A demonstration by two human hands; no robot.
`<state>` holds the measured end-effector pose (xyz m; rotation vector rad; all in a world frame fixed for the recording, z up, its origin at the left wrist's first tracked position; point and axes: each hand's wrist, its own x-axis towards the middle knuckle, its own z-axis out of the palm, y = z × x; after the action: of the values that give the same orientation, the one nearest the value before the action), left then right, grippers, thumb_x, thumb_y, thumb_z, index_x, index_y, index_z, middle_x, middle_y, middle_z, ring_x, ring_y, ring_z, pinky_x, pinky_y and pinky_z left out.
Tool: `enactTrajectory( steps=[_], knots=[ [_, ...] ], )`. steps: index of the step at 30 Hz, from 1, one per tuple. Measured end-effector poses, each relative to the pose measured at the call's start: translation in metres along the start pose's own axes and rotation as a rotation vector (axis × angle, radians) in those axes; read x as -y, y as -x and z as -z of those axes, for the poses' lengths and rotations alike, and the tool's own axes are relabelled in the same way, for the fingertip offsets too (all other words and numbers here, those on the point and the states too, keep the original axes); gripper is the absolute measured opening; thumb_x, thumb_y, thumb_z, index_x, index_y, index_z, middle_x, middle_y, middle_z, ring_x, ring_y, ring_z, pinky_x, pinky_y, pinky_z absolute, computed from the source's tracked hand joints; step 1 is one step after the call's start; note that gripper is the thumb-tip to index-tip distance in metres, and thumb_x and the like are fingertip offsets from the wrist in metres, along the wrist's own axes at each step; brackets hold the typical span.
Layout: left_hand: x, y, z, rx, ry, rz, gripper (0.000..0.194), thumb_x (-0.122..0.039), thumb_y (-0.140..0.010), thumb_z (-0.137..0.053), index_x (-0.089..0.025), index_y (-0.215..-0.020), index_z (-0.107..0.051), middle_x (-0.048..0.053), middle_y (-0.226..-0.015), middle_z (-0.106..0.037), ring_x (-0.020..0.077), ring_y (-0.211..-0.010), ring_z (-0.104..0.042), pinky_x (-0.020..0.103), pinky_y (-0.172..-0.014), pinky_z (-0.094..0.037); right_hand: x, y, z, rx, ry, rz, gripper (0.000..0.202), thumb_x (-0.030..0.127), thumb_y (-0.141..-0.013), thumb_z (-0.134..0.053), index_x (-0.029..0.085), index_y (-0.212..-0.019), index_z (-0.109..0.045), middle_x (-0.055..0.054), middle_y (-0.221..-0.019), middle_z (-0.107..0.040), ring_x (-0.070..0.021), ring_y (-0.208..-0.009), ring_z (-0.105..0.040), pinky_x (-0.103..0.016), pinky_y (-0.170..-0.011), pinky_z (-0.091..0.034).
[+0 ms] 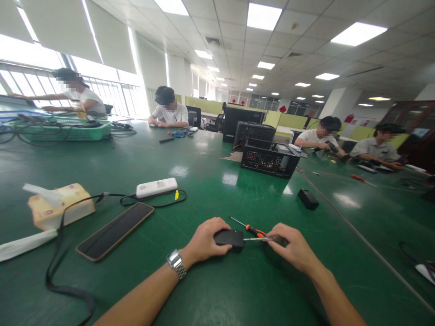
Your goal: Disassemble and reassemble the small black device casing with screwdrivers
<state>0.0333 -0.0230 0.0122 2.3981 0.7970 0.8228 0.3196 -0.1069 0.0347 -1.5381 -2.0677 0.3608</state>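
A small black box [234, 239] lies on the green table, and my left hand [208, 240] is closed round its left end. My right hand [288, 244] pinches a thin metal tool [254, 239], whose shaft points left and meets the box's right end. Most of the tool's handle is hidden in my fingers. Just behind it lies an orange and black screwdriver [251, 228], its tip pointing to the back left. A second black box [308, 199] sits further back on the right.
A phone [115, 231], a tissue pack [61, 206], a white power strip [157, 187] and a black cable lie to the left. Black computer cases [268, 158] and a green basket [64, 131] stand further back. Several people sit round the table.
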Motion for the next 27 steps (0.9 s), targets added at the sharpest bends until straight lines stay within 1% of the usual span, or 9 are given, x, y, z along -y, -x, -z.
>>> enactTrajectory(
  steps=[6,9,12,14,16,18,20,25,27],
  knots=[
    [0.002,0.001,-0.001,-0.01,0.011,-0.001,0.032,-0.022,-0.067,-0.074,-0.02,-0.098,-0.065,0.004,-0.093,-0.065,0.0213,-0.085,-0.06,0.03,-0.078,-0.048,-0.003,0.0,-0.002,-0.011,0.044,-0.002,0.02,0.033,-0.087,-0.055,0.022,-0.088,-0.071,-0.003,-0.082,-0.064,-0.0167,-0.071,-0.058,-0.028,-0.064,-0.045],
    [0.003,0.001,-0.002,-0.005,0.008,-0.005,0.032,-0.024,-0.067,-0.073,-0.02,-0.098,-0.065,0.004,-0.093,-0.065,0.0214,-0.085,-0.06,0.03,-0.078,-0.048,0.001,0.002,-0.001,-0.02,0.102,-0.01,0.018,0.032,-0.087,-0.055,0.023,-0.089,-0.071,-0.003,-0.084,-0.062,-0.0161,-0.071,-0.058,-0.027,-0.064,-0.046],
    [0.003,0.001,-0.003,-0.002,-0.008,-0.014,0.034,-0.024,-0.067,-0.073,-0.019,-0.099,-0.065,0.004,-0.094,-0.065,0.022,-0.086,-0.06,0.03,-0.079,-0.048,0.009,0.003,0.001,-0.067,0.161,-0.004,0.017,0.03,-0.086,-0.055,0.025,-0.091,-0.07,-0.003,-0.088,-0.061,-0.0161,-0.072,-0.059,-0.028,-0.067,-0.047],
    [0.001,0.001,-0.003,-0.004,-0.02,-0.018,0.035,-0.025,-0.066,-0.074,-0.019,-0.099,-0.065,0.005,-0.094,-0.065,0.0223,-0.085,-0.061,0.03,-0.079,-0.049,0.014,0.004,0.003,-0.122,0.159,0.042,0.016,0.027,-0.085,-0.055,0.025,-0.091,-0.07,-0.004,-0.089,-0.06,-0.0173,-0.076,-0.06,-0.029,-0.07,-0.048],
    [-0.001,0.001,-0.003,-0.003,-0.025,-0.015,0.034,-0.026,-0.065,-0.074,-0.019,-0.098,-0.066,0.005,-0.093,-0.066,0.0223,-0.085,-0.061,0.03,-0.078,-0.049,0.017,0.005,0.003,-0.199,0.102,0.118,0.018,0.024,-0.085,-0.055,0.024,-0.094,-0.07,-0.005,-0.089,-0.06,-0.0184,-0.079,-0.06,-0.03,-0.07,-0.049],
    [-0.003,0.001,-0.003,0.0,-0.024,-0.01,0.033,-0.026,-0.065,-0.073,-0.019,-0.096,-0.066,0.004,-0.092,-0.066,0.0223,-0.084,-0.061,0.03,-0.077,-0.05,0.019,0.005,0.002,-0.286,0.007,0.173,0.019,0.021,-0.085,-0.054,0.023,-0.098,-0.068,-0.005,-0.089,-0.061,-0.0172,-0.074,-0.059,-0.029,-0.064,-0.048],
    [-0.004,0.0,-0.004,0.007,-0.019,-0.012,0.033,-0.027,-0.065,-0.073,-0.019,-0.096,-0.066,0.004,-0.091,-0.066,0.0222,-0.084,-0.061,0.03,-0.076,-0.05,0.02,0.006,-0.001,-0.366,-0.084,0.193,0.018,0.019,-0.085,-0.054,0.023,-0.098,-0.066,-0.005,-0.089,-0.06,-0.0156,-0.069,-0.058,-0.028,-0.061,-0.047],
    [-0.003,0.001,-0.007,0.021,-0.011,-0.025,0.033,-0.026,-0.066,-0.072,-0.02,-0.098,-0.066,0.004,-0.092,-0.065,0.0221,-0.085,-0.06,0.03,-0.077,-0.049,0.026,0.007,-0.013,-0.488,-0.266,0.168,0.019,0.019,-0.088,-0.052,0.024,-0.104,-0.061,-0.007,-0.102,-0.057,-0.0201,-0.088,-0.059,-0.033,-0.075,-0.05],
    [-0.003,0.001,-0.007,0.024,-0.009,-0.027,0.032,-0.025,-0.066,-0.072,-0.02,-0.097,-0.066,0.004,-0.093,-0.065,0.022,-0.085,-0.06,0.03,-0.077,-0.048,0.029,0.008,-0.018,-0.504,-0.33,0.124,0.021,0.022,-0.089,-0.052,0.025,-0.109,-0.058,-0.007,-0.106,-0.055,-0.0197,-0.088,-0.058,-0.034,-0.076,-0.05]
  ],
)
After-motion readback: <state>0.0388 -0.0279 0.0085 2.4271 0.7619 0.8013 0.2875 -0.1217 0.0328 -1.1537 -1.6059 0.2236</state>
